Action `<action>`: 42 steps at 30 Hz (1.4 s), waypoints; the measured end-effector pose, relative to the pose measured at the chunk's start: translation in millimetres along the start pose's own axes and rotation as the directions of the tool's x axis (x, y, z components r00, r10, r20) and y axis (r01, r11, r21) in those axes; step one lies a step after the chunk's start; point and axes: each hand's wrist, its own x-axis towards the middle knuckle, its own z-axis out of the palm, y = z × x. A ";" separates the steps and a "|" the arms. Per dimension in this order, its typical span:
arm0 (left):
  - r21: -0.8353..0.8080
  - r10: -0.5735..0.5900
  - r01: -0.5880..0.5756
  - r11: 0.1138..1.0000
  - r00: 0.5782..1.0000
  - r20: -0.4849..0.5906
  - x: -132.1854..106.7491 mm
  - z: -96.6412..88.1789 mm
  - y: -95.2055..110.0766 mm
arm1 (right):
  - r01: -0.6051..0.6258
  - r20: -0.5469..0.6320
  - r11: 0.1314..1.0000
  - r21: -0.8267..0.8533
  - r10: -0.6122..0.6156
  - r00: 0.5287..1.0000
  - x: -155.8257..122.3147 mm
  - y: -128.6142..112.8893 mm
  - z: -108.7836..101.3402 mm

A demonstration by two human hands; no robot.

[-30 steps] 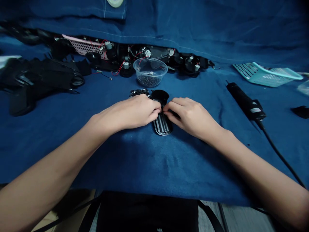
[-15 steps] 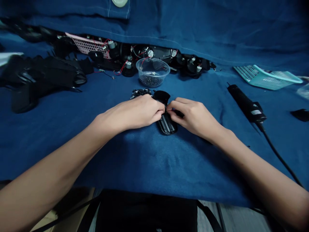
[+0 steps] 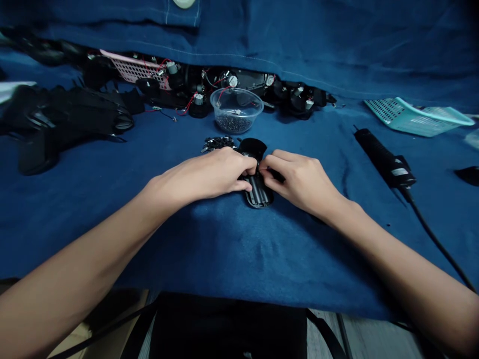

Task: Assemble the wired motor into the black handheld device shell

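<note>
A black plastic casing (image 3: 258, 192) with a ribbed lower part and a rounded upper end lies on the blue cloth (image 3: 284, 259) in front of me. My left hand (image 3: 213, 172) rests over its left side, fingertips on the casing's middle. My right hand (image 3: 299, 179) comes in from the right, its fingertips pinching the same middle section. Both hands hide that section. Just left of the rounded end sits a small heap of black parts (image 3: 218, 143).
A clear plastic bowl (image 3: 235, 110) of small black screws stands beyond the casing. Behind it lie black housings and motors with red wires (image 3: 232, 80). A black corded power tool (image 3: 383, 159) lies to the right, a teal mesh tray (image 3: 419, 117) beyond it, and black pieces (image 3: 63, 117) lie left.
The casing has shifted right and turned slightly between my hands. My left fingers have moved further over it, and the whole view has moved a little.
</note>
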 end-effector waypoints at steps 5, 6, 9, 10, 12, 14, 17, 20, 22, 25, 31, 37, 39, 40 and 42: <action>-0.002 -0.004 0.004 1.000 1.000 0.008 0.5 -0.3 -0.8 | 0.025 0.024 0.997 -0.069 -0.023 0.999 0.8 -0.6 -2.3; -0.002 -0.004 0.004 1.000 1.000 0.008 0.7 -0.3 -1.0 | 0.029 0.028 0.996 -0.084 -0.027 0.999 0.7 -0.7 -2.6; 0.001 -0.006 0.006 1.000 1.000 0.003 0.9 -0.3 -0.9 | 0.058 0.035 0.993 -0.108 -0.054 0.998 -0.1 -0.9 -3.0; 0.002 -0.006 0.006 1.000 1.000 0.002 0.8 -0.5 -0.6 | 0.067 0.034 0.991 -0.112 -0.064 0.997 -0.5 -1.1 -3.2; 0.002 -0.010 0.010 1.000 1.000 0.005 0.6 -1.0 0.3 | 0.082 0.032 0.989 -0.123 -0.079 0.996 -1.0 -1.5 -3.5; 0.005 -0.014 0.014 1.000 1.000 0.010 0.5 -1.6 1.3 | 0.084 0.036 0.987 -0.139 -0.080 0.996 -1.0 -2.0 -3.8; -0.003 -0.010 0.010 1.000 1.000 0.008 0.9 -1.8 2.0 | 0.073 0.041 0.988 -0.138 -0.068 0.997 0.2 -2.4 -3.5; -0.025 0.005 -0.005 1.000 1.000 0.002 1.6 -0.9 0.8 | 0.055 0.042 0.994 -0.100 -0.051 0.998 1.4 -1.2 -2.5; -0.037 0.015 -0.015 0.999 1.000 0.000 1.7 0.2 -0.9 | 0.037 0.035 0.998 -0.058 -0.035 0.999 1.2 1.2 -2.2; -0.051 -0.004 0.004 0.999 1.000 0.000 1.3 1.9 -3.1 | 0.000 0.018 0.999 0.043 -0.001 1.000 -0.8 6.8 -3.8; -0.049 -0.053 0.054 0.997 0.998 0.027 -2.6 1.7 -5.5 | -0.143 -0.014 0.927 0.346 0.158 0.987 -2.1 15.5 -10.1; -0.031 -0.040 0.041 0.999 0.999 0.023 -1.9 3.4 -10.2 | -0.191 -0.181 0.888 0.419 0.288 0.941 -0.1 23.5 0.4; -0.061 -0.019 0.020 0.998 1.000 0.013 -0.1 4.8 -8.5 | -0.219 -0.172 0.871 0.440 0.321 0.931 1.4 27.2 3.1; -0.072 -0.015 0.016 0.997 1.000 0.009 0.7 5.5 -6.8 | -0.246 -0.127 0.857 0.454 0.335 0.934 2.4 28.7 3.5; -0.078 -0.025 0.025 0.997 1.000 0.009 1.8 6.5 -2.3 | -0.314 -0.008 0.828 0.464 0.359 0.933 4.6 30.4 2.9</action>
